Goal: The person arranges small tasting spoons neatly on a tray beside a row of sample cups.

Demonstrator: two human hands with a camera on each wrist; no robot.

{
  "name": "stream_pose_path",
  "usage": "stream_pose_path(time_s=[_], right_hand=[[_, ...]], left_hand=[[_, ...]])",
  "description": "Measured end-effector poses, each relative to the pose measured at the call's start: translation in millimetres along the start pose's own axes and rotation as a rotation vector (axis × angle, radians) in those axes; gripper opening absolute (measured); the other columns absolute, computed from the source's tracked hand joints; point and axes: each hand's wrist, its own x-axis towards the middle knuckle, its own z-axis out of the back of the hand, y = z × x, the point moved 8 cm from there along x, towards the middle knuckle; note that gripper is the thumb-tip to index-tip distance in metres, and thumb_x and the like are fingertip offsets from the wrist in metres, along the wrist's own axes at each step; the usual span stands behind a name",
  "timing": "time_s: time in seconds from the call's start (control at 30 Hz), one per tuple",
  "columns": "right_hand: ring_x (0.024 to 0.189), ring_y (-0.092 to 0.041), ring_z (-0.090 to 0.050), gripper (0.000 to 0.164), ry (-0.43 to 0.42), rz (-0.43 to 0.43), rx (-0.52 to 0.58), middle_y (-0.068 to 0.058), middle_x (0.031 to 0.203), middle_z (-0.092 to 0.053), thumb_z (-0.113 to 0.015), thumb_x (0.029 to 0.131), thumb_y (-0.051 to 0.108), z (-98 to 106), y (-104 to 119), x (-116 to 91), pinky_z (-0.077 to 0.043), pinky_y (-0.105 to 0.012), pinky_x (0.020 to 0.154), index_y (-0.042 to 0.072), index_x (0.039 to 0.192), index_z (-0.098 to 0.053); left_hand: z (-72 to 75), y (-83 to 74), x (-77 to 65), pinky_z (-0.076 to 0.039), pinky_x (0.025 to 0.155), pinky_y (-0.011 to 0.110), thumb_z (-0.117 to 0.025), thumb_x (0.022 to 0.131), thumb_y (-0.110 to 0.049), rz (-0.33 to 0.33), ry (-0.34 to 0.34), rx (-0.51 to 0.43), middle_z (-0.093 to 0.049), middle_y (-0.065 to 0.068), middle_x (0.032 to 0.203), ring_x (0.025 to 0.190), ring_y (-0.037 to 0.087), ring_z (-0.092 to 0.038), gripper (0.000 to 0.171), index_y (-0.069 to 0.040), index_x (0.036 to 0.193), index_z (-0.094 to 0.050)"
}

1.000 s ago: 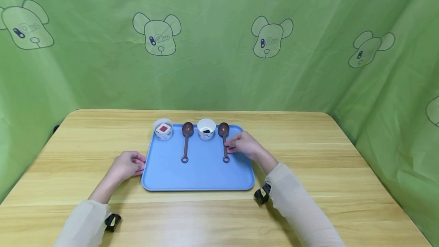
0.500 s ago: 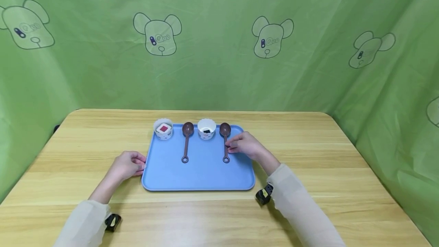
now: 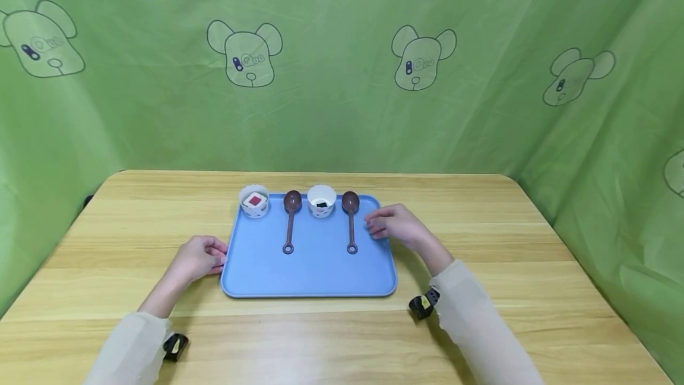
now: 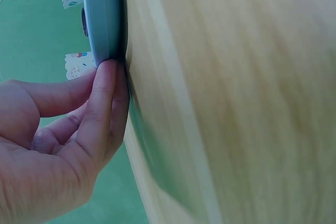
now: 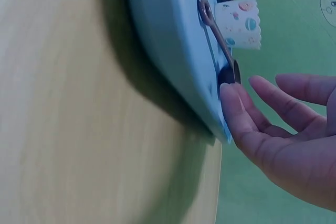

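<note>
A blue tray (image 3: 315, 278) lies on the table. My left hand (image 3: 198, 257) pinches its left rim; in the left wrist view the thumb is at the top edge and the fingers (image 4: 100, 108) go against the side. Over the tray's right side, my right hand (image 3: 396, 224) hovers with loosely bent fingers and nothing in them. Just left of its fingertips lies a brown spoon (image 3: 350, 202), bowl toward the far edge. Another brown spoon (image 3: 292, 202) lies parallel, between two white paper cups.
The left cup (image 3: 255, 210) holds a white piece with a red square (image 3: 255, 200). In the middle cup (image 3: 321, 210) shows a small black piece (image 3: 322, 205). A green curtain (image 3: 342, 106) hangs behind the wooden table (image 3: 481, 224).
My right hand has let go of the right-hand spoon's handle and moved a little to the right. The spoon shifted slightly right earlier. My left hand stays at the rim.
</note>
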Motion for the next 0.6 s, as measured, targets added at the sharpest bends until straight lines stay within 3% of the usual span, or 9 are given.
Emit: stream_pose_path(time_s=[0.3,0.6], right_hand=[[0.092,-0.038,-0.059,0.032,-0.02,0.06,-0.013,-0.032,0.106,-0.056,-0.049,0.087,-0.003,21,-2,-9,-0.052,-0.042,0.084,-0.018,0.116,-0.049],[0.1,-0.04,-0.056,0.034,-0.059,0.037,-0.064,-0.031,0.114,-0.053,-0.047,0.091,0.002,37,-10,-18,-0.05,-0.043,0.089,-0.016,0.12,-0.047]], left_hand=[[1.9,-0.7,0.6,-0.058,0.063,0.028,-0.056,0.082,0.011,-0.02,0.004,0.02,-0.055,0.013,0.076,0.065,0.014,-0.056,0.016,0.016,0.097,-0.054],[2.0,-0.3,-0.2,-0.058,0.062,0.028,-0.055,0.083,0.01,-0.015,0.006,0.018,-0.056,0.014,0.077,0.064,0.015,-0.057,0.016,0.016,0.098,-0.054]])
